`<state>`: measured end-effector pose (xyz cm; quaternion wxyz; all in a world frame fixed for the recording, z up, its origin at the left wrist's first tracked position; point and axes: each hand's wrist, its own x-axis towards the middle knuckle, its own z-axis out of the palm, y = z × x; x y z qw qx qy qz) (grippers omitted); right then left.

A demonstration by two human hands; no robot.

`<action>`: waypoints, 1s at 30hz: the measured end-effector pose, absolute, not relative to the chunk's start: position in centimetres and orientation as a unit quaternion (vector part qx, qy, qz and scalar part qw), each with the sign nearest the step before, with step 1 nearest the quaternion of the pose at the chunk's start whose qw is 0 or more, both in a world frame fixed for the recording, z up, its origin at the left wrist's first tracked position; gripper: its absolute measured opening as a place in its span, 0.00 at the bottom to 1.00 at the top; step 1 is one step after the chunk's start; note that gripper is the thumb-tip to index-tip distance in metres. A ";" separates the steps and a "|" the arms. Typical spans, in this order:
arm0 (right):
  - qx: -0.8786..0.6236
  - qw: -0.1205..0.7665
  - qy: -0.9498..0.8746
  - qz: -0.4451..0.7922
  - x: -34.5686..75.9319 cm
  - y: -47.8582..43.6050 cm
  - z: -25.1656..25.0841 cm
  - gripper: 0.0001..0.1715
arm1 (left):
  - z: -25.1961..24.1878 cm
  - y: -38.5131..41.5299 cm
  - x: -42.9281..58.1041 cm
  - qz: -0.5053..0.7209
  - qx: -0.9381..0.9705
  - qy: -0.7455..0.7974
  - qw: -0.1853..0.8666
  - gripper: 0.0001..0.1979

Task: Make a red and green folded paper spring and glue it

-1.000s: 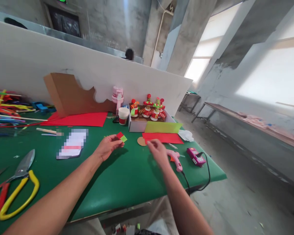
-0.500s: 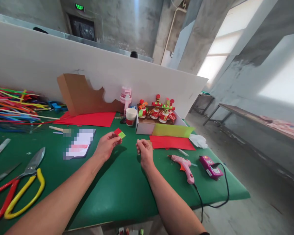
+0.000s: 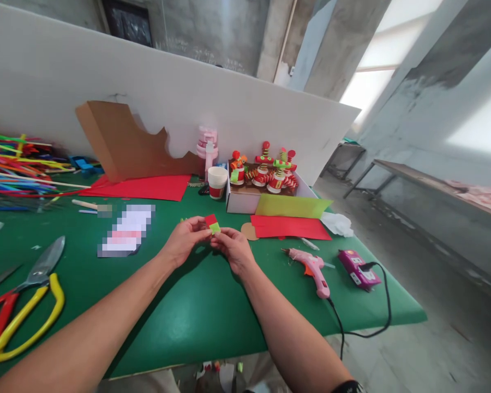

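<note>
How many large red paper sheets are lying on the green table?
2. One red sheet lies beside the brown cardboard at back left; the other red sheet lies before the white box. Others may be stacked beneath.

Flat item (image 3: 125,232) on the green table (image 3: 196,311) blurred out, scissors (image 3: 20,305) cut off at left edge.

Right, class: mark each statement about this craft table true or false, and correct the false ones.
1. The left hand and the right hand both pinch the small red and green paper piece. True.
2. The pink plastic glue gun is in the right hand. False: it lies on the green table.
3. The yellow-and-red-handled metal shears lie at the table's left. True.
4. The white paper cup is tipped over. False: it stands upright beside the white cardboard box.
</note>
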<state>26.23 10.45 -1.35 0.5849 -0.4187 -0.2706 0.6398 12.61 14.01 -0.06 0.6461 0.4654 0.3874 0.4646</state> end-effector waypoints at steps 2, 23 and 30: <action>-0.422 0.590 -0.266 0.634 26.2 10.5 -1.5 0.15 | 0.0 14.0 12.6 0.466 0.464 0.391 0.644 0.21; -0.463 0.581 -0.256 0.619 25.8 10.1 -0.8 0.10 | 0.2 14.2 12.4 0.482 0.481 0.406 0.609 0.15; -0.465 0.579 -0.247 0.622 25.6 10.1 -0.8 0.09 | 0.2 14.1 12.6 0.501 0.497 0.425 0.567 0.14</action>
